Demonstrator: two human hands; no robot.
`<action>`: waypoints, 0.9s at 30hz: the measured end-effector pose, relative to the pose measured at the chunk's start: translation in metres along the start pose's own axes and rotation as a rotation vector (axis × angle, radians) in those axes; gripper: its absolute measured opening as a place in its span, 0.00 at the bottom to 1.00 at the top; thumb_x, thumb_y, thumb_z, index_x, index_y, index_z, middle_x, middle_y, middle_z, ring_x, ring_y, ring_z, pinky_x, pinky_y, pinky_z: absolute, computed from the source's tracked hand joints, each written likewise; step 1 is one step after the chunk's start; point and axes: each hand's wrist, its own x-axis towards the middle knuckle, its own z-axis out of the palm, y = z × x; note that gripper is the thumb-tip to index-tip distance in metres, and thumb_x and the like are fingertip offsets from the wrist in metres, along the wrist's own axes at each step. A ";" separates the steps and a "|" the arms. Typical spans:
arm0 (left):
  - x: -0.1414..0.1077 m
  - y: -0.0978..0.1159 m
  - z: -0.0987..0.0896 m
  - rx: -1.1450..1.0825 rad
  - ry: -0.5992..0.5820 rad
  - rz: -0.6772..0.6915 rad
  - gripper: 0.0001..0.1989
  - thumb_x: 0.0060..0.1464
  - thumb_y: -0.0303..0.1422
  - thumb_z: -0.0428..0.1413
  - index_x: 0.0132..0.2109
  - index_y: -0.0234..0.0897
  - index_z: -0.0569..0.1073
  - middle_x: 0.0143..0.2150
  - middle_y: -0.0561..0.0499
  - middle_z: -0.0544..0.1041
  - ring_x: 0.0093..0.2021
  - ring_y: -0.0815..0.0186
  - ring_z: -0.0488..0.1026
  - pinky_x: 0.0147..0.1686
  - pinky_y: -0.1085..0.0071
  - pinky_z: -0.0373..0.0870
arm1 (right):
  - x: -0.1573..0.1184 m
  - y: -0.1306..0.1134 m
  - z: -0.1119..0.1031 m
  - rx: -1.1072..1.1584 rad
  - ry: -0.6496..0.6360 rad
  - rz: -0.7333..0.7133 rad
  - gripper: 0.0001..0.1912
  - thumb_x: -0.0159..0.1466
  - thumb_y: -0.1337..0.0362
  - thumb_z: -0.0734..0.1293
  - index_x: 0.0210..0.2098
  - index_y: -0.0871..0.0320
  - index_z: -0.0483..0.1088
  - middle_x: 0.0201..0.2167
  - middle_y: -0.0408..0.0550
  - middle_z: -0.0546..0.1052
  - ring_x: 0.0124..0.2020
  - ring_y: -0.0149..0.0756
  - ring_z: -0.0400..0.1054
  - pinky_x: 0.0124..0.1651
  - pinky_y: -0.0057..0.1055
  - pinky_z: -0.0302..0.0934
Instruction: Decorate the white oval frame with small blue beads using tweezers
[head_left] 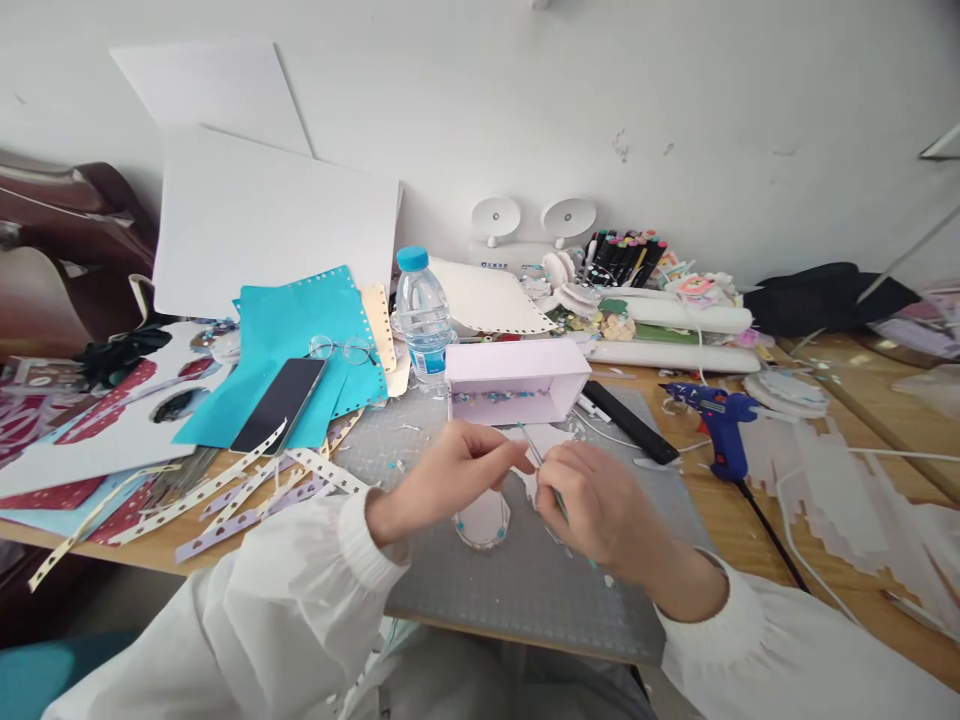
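My right hand (596, 500) is closed around a thin, pen-like stick (531, 443), which slants up toward the box with a greenish end below the fist. Close beside it, my left hand (457, 470) is bent with thumb and fingers pinched together near the stick's upper part; what they hold, if anything, is too small to make out. Beneath the hands, a round white disc (487, 518) with small blue beads along its rim lies on the grey cutting mat (480, 585). White cut pieces (555, 437) lie partly hidden behind my right hand. An open-fronted pale lilac box (517, 362) stands just beyond.
A water bottle (422, 320) stands left of the box. Farther left are blue sheets (300, 310), a phone (281, 402), glasses (339, 349) and paper strips (225, 490). To the right lie a black bar (632, 422) and a blue glue gun (721, 425) with its cord.
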 end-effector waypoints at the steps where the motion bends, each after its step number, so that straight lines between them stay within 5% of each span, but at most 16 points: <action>1: -0.002 -0.001 -0.006 0.050 -0.010 0.033 0.19 0.59 0.39 0.50 0.30 0.31 0.78 0.19 0.54 0.68 0.22 0.72 0.61 0.23 0.75 0.57 | -0.001 0.002 -0.002 0.041 0.002 0.038 0.11 0.62 0.77 0.58 0.37 0.54 0.57 0.23 0.41 0.64 0.25 0.35 0.60 0.28 0.32 0.54; 5: -0.013 -0.008 -0.027 0.305 -0.113 0.289 0.17 0.55 0.41 0.56 0.47 0.34 0.76 0.39 0.45 0.76 0.39 0.63 0.71 0.41 0.68 0.67 | -0.013 0.014 -0.012 0.158 0.032 0.226 0.11 0.60 0.76 0.60 0.35 0.54 0.56 0.25 0.40 0.64 0.24 0.32 0.60 0.27 0.30 0.55; 10: -0.021 -0.036 -0.026 0.617 -0.290 0.422 0.43 0.38 0.51 0.65 0.59 0.37 0.64 0.53 0.38 0.69 0.52 0.48 0.65 0.53 0.54 0.63 | -0.028 0.016 -0.010 0.357 0.083 0.541 0.11 0.60 0.73 0.63 0.36 0.53 0.57 0.26 0.40 0.66 0.23 0.31 0.63 0.26 0.29 0.58; 14: -0.017 -0.052 -0.021 0.721 -0.347 0.432 0.34 0.42 0.43 0.65 0.55 0.37 0.65 0.52 0.40 0.70 0.52 0.49 0.66 0.53 0.54 0.61 | -0.024 0.013 -0.009 0.484 0.093 0.634 0.09 0.62 0.70 0.61 0.35 0.53 0.54 0.27 0.40 0.64 0.24 0.31 0.63 0.24 0.28 0.60; 19: -0.011 -0.053 -0.030 0.547 -0.345 0.353 0.30 0.43 0.37 0.64 0.53 0.38 0.63 0.50 0.44 0.71 0.50 0.54 0.69 0.49 0.62 0.66 | -0.016 0.015 -0.005 0.775 0.079 0.700 0.08 0.64 0.70 0.59 0.33 0.53 0.53 0.25 0.38 0.61 0.20 0.27 0.56 0.19 0.24 0.53; 27: 0.003 -0.072 -0.037 0.280 -0.277 0.374 0.32 0.43 0.35 0.66 0.54 0.40 0.62 0.54 0.44 0.71 0.52 0.58 0.70 0.49 0.64 0.67 | -0.025 0.017 0.029 1.208 -0.043 0.769 0.10 0.66 0.68 0.57 0.33 0.51 0.48 0.24 0.36 0.56 0.19 0.27 0.51 0.20 0.24 0.52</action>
